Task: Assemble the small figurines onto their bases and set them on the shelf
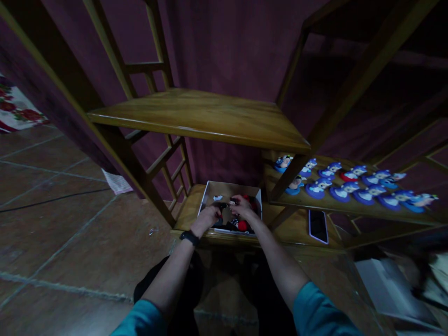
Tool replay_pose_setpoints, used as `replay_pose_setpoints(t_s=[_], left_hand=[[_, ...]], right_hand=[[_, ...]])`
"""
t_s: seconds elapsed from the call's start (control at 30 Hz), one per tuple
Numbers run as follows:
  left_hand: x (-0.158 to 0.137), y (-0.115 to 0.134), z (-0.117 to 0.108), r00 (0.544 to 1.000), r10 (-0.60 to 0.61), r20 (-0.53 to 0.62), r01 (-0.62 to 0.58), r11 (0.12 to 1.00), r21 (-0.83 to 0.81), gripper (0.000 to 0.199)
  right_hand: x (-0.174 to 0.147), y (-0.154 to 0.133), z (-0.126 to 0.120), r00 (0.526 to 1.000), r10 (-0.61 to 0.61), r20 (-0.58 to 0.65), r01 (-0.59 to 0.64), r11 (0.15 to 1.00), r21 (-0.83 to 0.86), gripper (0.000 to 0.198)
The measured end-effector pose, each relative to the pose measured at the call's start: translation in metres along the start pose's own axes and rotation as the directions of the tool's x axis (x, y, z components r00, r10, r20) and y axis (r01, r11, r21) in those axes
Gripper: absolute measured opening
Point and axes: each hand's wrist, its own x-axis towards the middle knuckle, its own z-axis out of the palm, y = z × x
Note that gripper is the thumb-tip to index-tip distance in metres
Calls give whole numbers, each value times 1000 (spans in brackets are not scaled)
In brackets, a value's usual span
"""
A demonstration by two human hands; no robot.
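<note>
An open white-edged cardboard box (236, 188) sits on the lower wooden shelf, holding several small figurines. Both of my hands reach down into it. My left hand (209, 216), with a dark band on the wrist, is closed with curled fingers around something dark near the box's left side. Right of it, my right hand (242, 207) is closed too, its fingers bent round something small in the middle of the box. What either hand holds is too dark and small to name. A red round piece (242, 226) lies by the front wall, and a small white piece (217, 198) lies near the back left.
Above the box, a wooden shelf board (203, 112) juts out. At right, several purple-based figurines (318, 185) stand in rows on a higher shelf. A phone (318, 226) lies on the lower shelf. A white box (388, 287) is on the floor at right.
</note>
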Motion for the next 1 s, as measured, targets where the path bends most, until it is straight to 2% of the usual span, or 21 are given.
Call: replay_pose_setpoints(t_s=[0.07,0.17,0.3,0.4,0.5,0.6,0.67,0.7,0.73,0.77,0.83,0.9,0.93,1.0], left_hand=[[-7,6,2,998,59,27,-60,997,55,33],[-18,17,1,997,71,22,-73,993,89,34],[-24,30,-2,998,56,13,-57,989,137,41],[-22,34,-1,997,75,30,-79,981,175,46],[-18,32,2,997,75,33,-80,980,180,43],[-14,28,2,999,47,-17,-46,996,82,38],[-11,27,-1,998,25,-66,-32,993,-117,36],[-10,28,-4,996,4,-85,-27,962,-272,36],[-10,28,-7,996,-23,-87,-19,892,-452,36],[-10,30,-9,996,-52,-70,-4,774,-633,36],[-11,33,-15,998,-68,12,41,450,-892,38],[-13,36,-20,997,-24,78,80,163,-983,40],[-14,37,-22,995,6,95,94,63,-994,41],[-16,40,-25,993,55,101,105,-72,-992,40]], right_hand=[[-1,-4,-3,998,67,-6,-63,958,281,34],[-11,-13,-6,998,50,26,-56,852,521,37],[-27,-26,-12,999,36,21,-41,776,630,35],[-34,-28,-21,997,69,-30,-33,757,652,36],[-38,-24,-29,994,81,-78,-10,754,657,37],[-41,-20,-33,994,78,-81,-6,758,652,37],[-42,-19,-32,994,75,-76,-7,754,656,39],[-43,-19,-31,994,73,-76,-5,751,660,40],[-43,-19,-30,995,71,-77,-2,748,664,40],[-43,-20,-29,995,67,-78,2,747,665,39],[-42,-22,-27,995,54,-83,14,752,659,37],[-40,-25,-25,994,36,-102,38,763,645,37],[-40,-26,-24,993,26,-116,54,769,637,36],[-39,-27,-22,990,2,-139,85,784,615,36]])
